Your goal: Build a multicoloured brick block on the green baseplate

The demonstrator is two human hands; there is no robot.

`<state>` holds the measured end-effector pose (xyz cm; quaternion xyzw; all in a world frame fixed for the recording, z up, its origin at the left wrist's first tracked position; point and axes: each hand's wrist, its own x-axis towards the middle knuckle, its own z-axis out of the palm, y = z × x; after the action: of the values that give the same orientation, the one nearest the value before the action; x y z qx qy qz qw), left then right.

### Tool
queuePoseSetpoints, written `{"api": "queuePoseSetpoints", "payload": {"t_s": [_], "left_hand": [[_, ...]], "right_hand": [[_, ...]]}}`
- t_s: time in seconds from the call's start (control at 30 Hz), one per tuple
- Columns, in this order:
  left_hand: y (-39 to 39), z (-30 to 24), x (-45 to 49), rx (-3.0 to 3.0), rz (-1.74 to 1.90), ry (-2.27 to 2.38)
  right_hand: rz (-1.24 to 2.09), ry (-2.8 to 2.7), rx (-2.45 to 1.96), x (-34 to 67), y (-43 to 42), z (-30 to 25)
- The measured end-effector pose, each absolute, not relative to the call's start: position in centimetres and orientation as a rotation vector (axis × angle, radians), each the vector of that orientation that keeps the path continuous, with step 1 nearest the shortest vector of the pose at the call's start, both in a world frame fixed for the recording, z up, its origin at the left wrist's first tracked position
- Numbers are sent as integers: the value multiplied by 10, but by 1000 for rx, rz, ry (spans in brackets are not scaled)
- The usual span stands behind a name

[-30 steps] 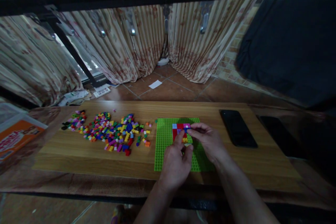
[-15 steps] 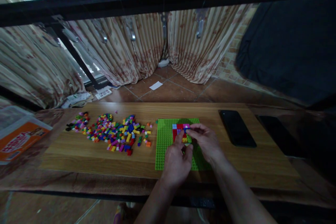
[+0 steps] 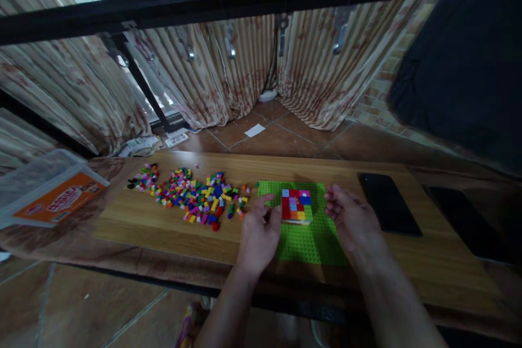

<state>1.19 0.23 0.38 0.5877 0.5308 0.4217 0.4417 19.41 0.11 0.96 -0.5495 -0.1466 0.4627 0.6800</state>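
Observation:
A green studded baseplate (image 3: pixel 314 242) lies on the wooden board (image 3: pixel 163 228). A small square block of red, blue, pink and yellow bricks (image 3: pixel 296 206) stands on it. My left hand (image 3: pixel 260 234) rests at the plate's left edge, fingers loosely curled, holding nothing I can see. My right hand (image 3: pixel 351 217) hovers at the plate's right edge with fingers apart and nothing in them. Both hands are clear of the brick block.
A spread of several loose coloured bricks (image 3: pixel 191 196) lies left of the plate. A black phone (image 3: pixel 388 204) lies to the right and a second dark slab (image 3: pixel 468 223) further right. A clear box with an orange label (image 3: pixel 53 198) sits far left.
Both hands have drawn away from the brick block to either side of the plate, and the right hand has let go of the brick it pressed there. The camera has shifted left.

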Motion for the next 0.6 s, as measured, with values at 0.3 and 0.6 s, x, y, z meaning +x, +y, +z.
{"api": "queuePoseSetpoints", "payload": {"t_s": [0.3, 0.6], "left_hand": [[27, 11, -75, 1626, 943, 1742], [18, 10, -96, 1911, 735, 1828]], "right_hand": [[976, -326, -1254, 194, -1, 7], [931, -385, -1235, 198, 1, -8]]}}
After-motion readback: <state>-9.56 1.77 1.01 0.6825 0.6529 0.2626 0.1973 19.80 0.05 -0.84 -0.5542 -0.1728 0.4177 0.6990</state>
